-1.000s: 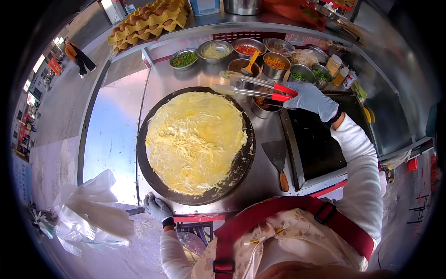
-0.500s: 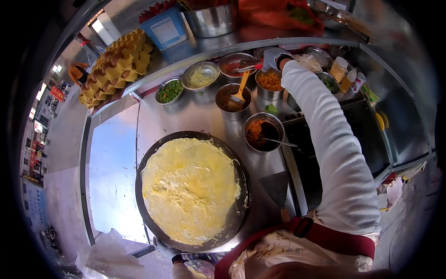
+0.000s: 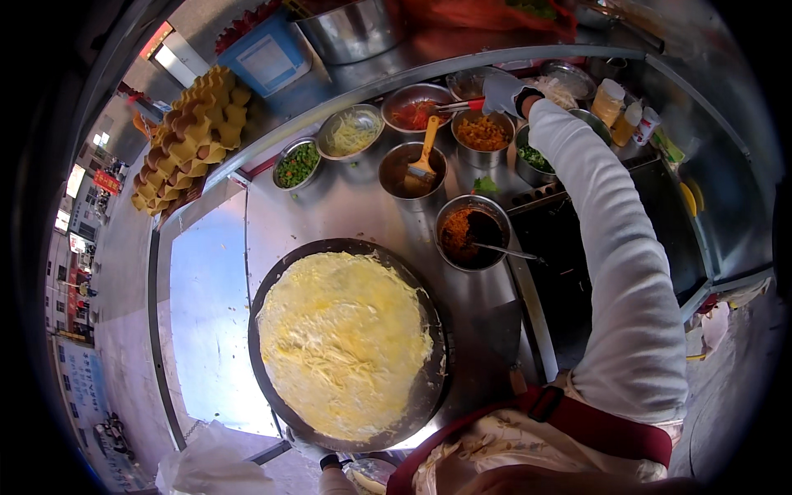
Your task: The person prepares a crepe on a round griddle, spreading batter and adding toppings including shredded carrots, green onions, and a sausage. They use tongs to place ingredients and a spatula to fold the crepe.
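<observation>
At the far row of the counter, reached the white-gloved right hand (image 3: 501, 92) out at full stretch, fingers closed round the red handle of a pair of metal tongs (image 3: 458, 106). Kept the tong tips over the rim of the bowl of red sauce (image 3: 417, 107); could not make out whether anything was pinched between them. Showed only a sliver of the left hand (image 3: 309, 450) below the near rim of the griddle (image 3: 272, 388), so could not tell whether its fingers were apart or together.

Lay flat and round on the griddle, well apart from the tongs: an egg-coated crepe (image 3: 342, 342), yellow and streaked white, almost filling the dark plate.

Seemed risky in several ways. Passed the long white sleeve (image 3: 610, 247) just beside the bowl of dark chili paste (image 3: 472, 231), whose spoon handle (image 3: 511, 252) stuck out toward the arm; could have snagged it and tipped paste across the steel. Might have dripped sauce from the tongs onto the brown sauce bowl (image 3: 412, 169) with its brush, which sat between the red sauce and the griddle. Could have scorched the crepe underneath, left untended on the griddle while the hand was busy so far away.
</observation>
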A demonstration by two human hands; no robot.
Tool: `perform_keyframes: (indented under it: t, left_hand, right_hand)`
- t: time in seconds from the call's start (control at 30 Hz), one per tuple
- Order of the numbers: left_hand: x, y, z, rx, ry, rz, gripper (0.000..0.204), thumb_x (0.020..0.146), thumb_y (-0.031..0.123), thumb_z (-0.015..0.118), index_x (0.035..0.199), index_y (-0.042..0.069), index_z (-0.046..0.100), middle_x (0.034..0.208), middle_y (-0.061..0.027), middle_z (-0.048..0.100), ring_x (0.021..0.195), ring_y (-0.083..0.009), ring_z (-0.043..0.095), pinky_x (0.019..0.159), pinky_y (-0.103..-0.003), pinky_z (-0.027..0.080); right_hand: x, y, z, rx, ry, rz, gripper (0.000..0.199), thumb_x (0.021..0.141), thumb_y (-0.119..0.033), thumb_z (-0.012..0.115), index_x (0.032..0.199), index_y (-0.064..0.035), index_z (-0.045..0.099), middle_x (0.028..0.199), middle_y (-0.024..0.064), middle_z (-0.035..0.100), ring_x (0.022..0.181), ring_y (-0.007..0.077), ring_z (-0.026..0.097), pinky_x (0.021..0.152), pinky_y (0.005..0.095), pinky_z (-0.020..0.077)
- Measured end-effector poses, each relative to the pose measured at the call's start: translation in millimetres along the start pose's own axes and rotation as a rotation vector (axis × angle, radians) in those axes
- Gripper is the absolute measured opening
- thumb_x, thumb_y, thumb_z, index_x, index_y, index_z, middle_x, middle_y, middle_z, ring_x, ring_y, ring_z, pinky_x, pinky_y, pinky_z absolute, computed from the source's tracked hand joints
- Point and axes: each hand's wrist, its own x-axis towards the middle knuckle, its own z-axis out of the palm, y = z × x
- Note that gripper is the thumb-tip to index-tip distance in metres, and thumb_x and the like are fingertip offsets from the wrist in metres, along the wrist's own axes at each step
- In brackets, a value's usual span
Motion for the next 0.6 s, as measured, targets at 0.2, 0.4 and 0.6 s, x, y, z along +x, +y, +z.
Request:
perform_keyframes:
  t: [0.2,0.4,0.6]
  left_hand:
    - [-6.4,3.6,3.0,0.108,-0.009,0.071,0.035,0.090,0.016,0.045,0.121,0.001,0.047,0.127,-0.0135,0.041,0.116,-0.0263,0.041,0.098,-0.036,0.035]
    - [-5.9,-9.3,-7.9,0.173,-0.048,0.188,0.037,0.083,0.002,0.048,0.120,0.003,0.047,0.129,-0.0145,0.039,0.121,-0.0283,0.037,0.103,-0.036,0.032]
    - [-21.9,18.7,-3.1,0.811,-0.076,0.529,0.037,0.087,0.014,0.048,0.123,0.005,0.048,0.126,-0.0159,0.044,0.118,-0.0337,0.039,0.101,-0.043,0.030]
  right_hand:
    - [-1.8,12.8,7.4,0.181,0.051,0.030,0.034,0.070,-0.027,0.072,0.087,0.0023,0.066,0.070,0.0129,0.064,0.066,0.0259,0.060,0.062,0.0354,0.0457]
    - [-9.6,3.5,5.0,0.299,0.118,0.140,0.040,0.067,-0.029,0.076,0.090,0.0017,0.065,0.072,0.0131,0.065,0.064,0.0227,0.062,0.060,0.0342,0.0473]
    - [-40.8,-23.8,-18.9,0.385,0.180,0.124,0.046,0.070,-0.015,0.075,0.107,0.0056,0.060,0.074,0.0088,0.063,0.059,0.0144,0.058,0.052,0.0273,0.0443]
